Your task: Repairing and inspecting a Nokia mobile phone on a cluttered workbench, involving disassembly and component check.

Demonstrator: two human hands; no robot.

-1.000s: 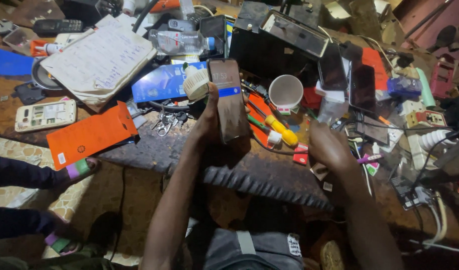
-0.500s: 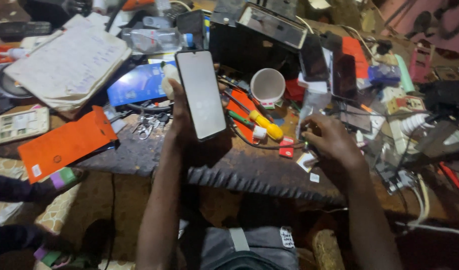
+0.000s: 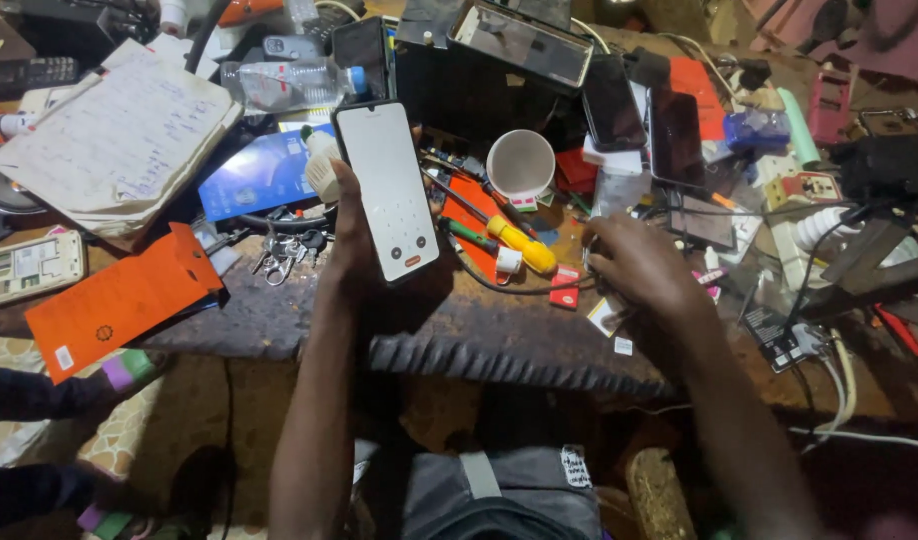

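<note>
My left hand [image 3: 347, 245] holds a smartphone [image 3: 387, 190] upright above the cluttered workbench, its lit white screen facing me with small round buttons near the bottom. My right hand [image 3: 644, 270] rests low on the bench to the right, fingers curled over small parts beside a little red item [image 3: 566, 287]; I cannot tell whether it grips anything. A yellow-handled screwdriver [image 3: 519, 245] lies between the two hands.
A white cup [image 3: 521, 163] stands behind the screwdriver. An orange sleeve [image 3: 119, 300] and a written notebook [image 3: 114, 140] lie at left, with keys [image 3: 284, 250] nearby. Dark phones [image 3: 676, 135], a power strip [image 3: 779, 190] and cables crowd the right. The bench edge [image 3: 499, 355] runs below my hands.
The phone in my left hand showed its back, then turned screen-up, and now its screen is lit white. My right hand shifted slightly leftward over the small parts.
</note>
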